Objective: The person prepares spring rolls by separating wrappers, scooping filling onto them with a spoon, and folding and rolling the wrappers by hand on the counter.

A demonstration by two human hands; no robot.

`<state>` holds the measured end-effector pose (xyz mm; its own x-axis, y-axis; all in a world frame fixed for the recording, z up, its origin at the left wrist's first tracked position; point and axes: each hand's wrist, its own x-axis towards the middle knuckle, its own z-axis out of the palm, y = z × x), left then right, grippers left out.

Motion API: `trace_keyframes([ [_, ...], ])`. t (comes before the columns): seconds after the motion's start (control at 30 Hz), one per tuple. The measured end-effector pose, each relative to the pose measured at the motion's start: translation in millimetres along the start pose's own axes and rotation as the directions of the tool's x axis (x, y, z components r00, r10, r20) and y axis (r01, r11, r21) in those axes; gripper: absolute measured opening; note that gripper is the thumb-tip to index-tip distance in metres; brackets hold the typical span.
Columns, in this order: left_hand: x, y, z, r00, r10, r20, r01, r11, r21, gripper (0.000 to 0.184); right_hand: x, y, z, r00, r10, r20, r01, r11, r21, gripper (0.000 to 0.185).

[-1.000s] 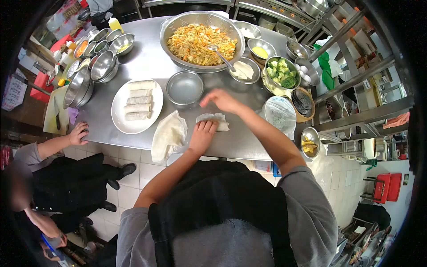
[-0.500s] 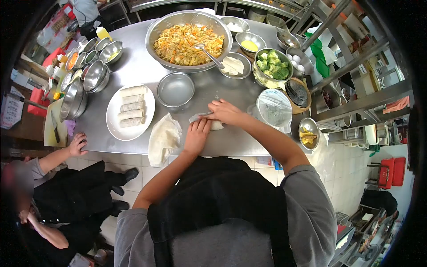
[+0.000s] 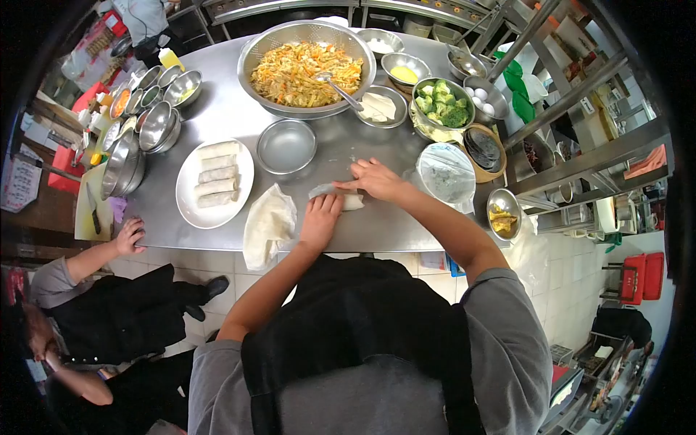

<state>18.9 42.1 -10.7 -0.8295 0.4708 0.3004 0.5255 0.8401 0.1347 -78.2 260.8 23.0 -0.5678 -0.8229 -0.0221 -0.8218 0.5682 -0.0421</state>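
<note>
Wrapper (image 3: 351, 201) with its filling lies partly rolled on the steel bench (image 3: 391, 228), below the empty metal bowl (image 3: 286, 147). The left hand (image 3: 320, 220) presses flat on it, fingers together; the right hand (image 3: 375, 180), loosely curled with fingers apart, touches its far edge. A plate (image 3: 241, 199) bears finished rolls (image 3: 217, 174).

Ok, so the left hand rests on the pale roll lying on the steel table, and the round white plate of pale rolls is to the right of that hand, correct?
Not quite: the head view shows the round white plate of pale rolls to the left of the left hand. That hand does rest on the pale roll lying on the steel table.
</note>
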Motion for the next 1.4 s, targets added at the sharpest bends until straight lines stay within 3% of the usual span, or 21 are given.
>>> trace_keyframes([
  [0.07, 0.1, -0.2, -0.7, 1.0, 0.001, 0.002, -0.001, 1.0, -0.019, 0.044, -17.6, 3.9, 0.5, 1.0, 0.024, -0.013, -0.024, 1.0, 0.001, 0.055],
  [0.17, 1.4, 0.6, -4.8, 1.0, -0.002, -0.002, 0.002, 0.998, -0.066, 0.044, -44.9, 16.6, -2.7, 0.995, 0.029, 0.093, -0.028, 1.0, -0.006, 0.056],
  [0.27, 2.2, -1.8, -2.9, 1.0, 0.016, 0.008, -0.015, 0.999, -0.045, 0.045, -42.5, 18.5, -11.3, 0.997, 0.051, 0.051, -0.05, 0.998, -0.029, 0.055],
  [0.37, 1.5, -1.0, -2.2, 0.999, 0.03, 0.012, -0.03, 0.999, -0.024, 0.048, -9.1, 0.7, -17.9, 0.999, 0.051, -0.016, -0.048, 0.982, 0.181, 0.042],
  [0.47, 1.2, 0.1, -3.4, 0.999, 0.029, 0.014, -0.028, 1.0, -0.006, 0.051, 33.3, -9.9, -3.8, 0.998, -0.054, 0.032, 0.047, 0.981, 0.19, 0.033],
  [0.57, 0.7, 1.3, -4.5, 0.999, 0.034, -0.018, -0.034, 0.999, 0.042, 0.054, 63.1, -13.4, -5.6, 0.976, -0.18, 0.122, 0.144, 0.956, 0.255, 0.036],
  [0.67, 1.0, 3.3, -5.1, 0.999, 0.035, -0.021, -0.033, 0.996, 0.085, 0.056, 77.4, -23.9, -14.7, 0.966, -0.244, 0.084, 0.223, 0.954, 0.202, 0.037],
  [0.77, -0.3, -0.4, -4.4, 1.0, 0.015, 0.009, -0.015, 1.0, 0.016, 0.053, 67.3, -9.8, -15.2, 0.988, -0.154, -0.001, 0.152, 0.975, 0.161, 0.028],
  [0.87, 3.3, -4.3, -9.9, 1.0, 0.009, 0.029, -0.006, 0.995, -0.1, 0.05, 41.8, 4.3, -10.5, 0.992, 0.062, -0.105, -0.02, 0.931, 0.365, 0.026],
  [0.97, 8.8, -15.5, -9.9, 0.996, -0.004, 0.088, 0.02, 0.984, -0.179, 0.049, 10.5, -13.1, -13.8, 0.976, 0.212, -0.041, -0.163, 0.846, 0.507, 0.034],
  [1.07, 18.8, -24.5, -17.7, 0.983, 0.004, 0.185, 0.055, 0.949, -0.31, 0.048, -16.8, -45.5, -10.2, 0.957, 0.286, -0.044, -0.224, 0.828, 0.514, 0.043],
  [1.17, 28.8, -35.0, -23.1, 0.959, 0.04, 0.281, 0.086, 0.902, -0.422, 0.047, -22.3, -62.4, -6.3, 0.929, 0.32, -0.183, -0.196, 0.85, 0.489, 0.044],
  [1.4, 40.6, -52.7, -17.5, 0.927, 0.083, 0.366, 0.167, 0.784, -0.598, 0.045, -18.4, -54.1, 23.3, 0.931, 0.313, -0.185, -0.178, 0.836, 0.52, 0.046],
])
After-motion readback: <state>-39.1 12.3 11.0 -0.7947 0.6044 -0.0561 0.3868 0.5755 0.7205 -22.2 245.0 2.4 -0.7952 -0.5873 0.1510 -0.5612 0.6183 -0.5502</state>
